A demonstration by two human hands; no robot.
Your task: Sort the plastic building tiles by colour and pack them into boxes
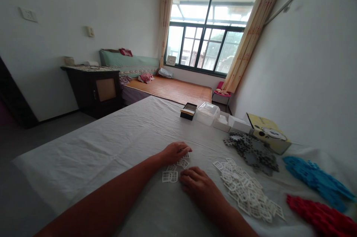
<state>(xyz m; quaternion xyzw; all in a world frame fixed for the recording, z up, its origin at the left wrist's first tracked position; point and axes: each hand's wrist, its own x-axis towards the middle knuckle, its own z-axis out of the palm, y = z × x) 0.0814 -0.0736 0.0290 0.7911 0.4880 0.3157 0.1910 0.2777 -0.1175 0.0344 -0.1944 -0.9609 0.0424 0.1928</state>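
Several small white plastic lattice pieces, shaped like window frames (169,176), lie on the cloth-covered table between my hands. My left hand (176,153) is closed, its bent fingers on a white piece (187,155) that sticks out below the fingertips. Another white piece (183,163) lies just under that hand. My right hand (195,182) rests low over the cloth with fingers curled and pressed together; whatever is under them is hidden. Right of it spreads a loose heap of the same white pieces (245,188).
Grey interlocking pieces (252,151), blue pieces (318,181) and red pieces (320,214) lie in piles at the right. A yellow box (269,133), white boxes (222,122), a clear plastic container (208,112) and a black box (189,110) line the far edge.
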